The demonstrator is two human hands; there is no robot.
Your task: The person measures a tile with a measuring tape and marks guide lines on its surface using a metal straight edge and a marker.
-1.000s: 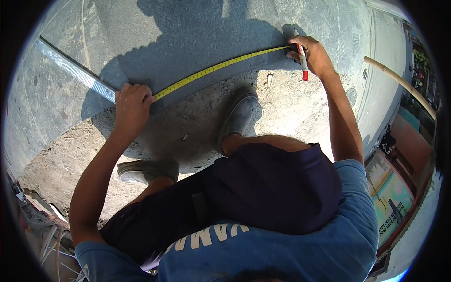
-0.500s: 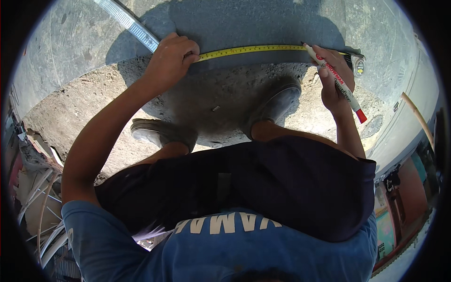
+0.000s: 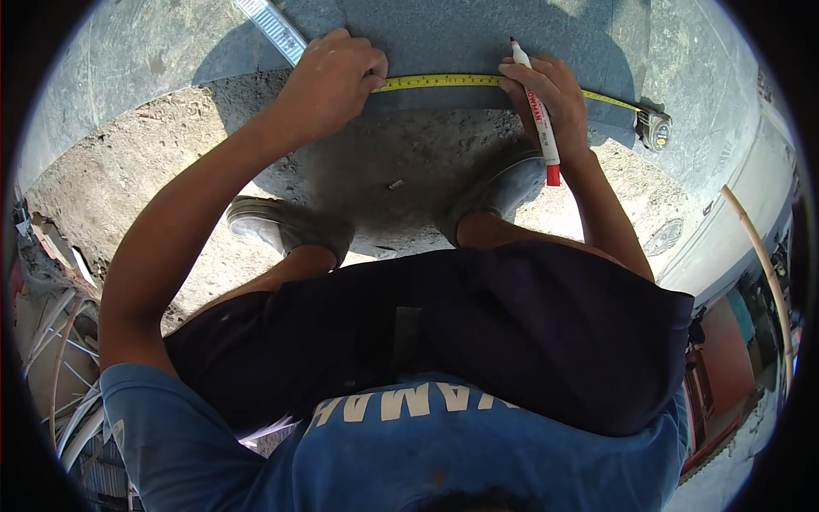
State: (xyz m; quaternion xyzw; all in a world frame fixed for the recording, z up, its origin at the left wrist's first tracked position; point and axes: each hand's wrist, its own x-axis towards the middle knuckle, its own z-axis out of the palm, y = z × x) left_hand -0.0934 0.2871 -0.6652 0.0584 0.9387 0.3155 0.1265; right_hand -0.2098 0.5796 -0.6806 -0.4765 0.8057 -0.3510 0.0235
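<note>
My left hand (image 3: 334,84) pinches the free end of a yellow tape measure blade (image 3: 439,81) near the front edge of a dark grey sheet (image 3: 478,34). A ridged silvery metal strip (image 3: 273,27) runs from the upper left to this hand, which covers its near end. Between the fingers of my right hand (image 3: 554,101) is a white marker (image 3: 538,111), uncapped tip pointing away and a red cap on its rear. The fingertips of that hand meet the blade, which passes under the hand to the tape case (image 3: 655,130) lying on the sheet at the right.
Below the sheet's edge lies rough, dusty ground (image 3: 153,162), where my dark shoes (image 3: 273,226) stand. Thin sticks and strips (image 3: 68,375) are piled at the lower left. A long bent stick (image 3: 763,256) leans at the far right.
My right hand has slid left along the blade, and the marker now stands more nearly straight up the picture. My left hand still pinches the blade end. The whole view has shifted slightly.
</note>
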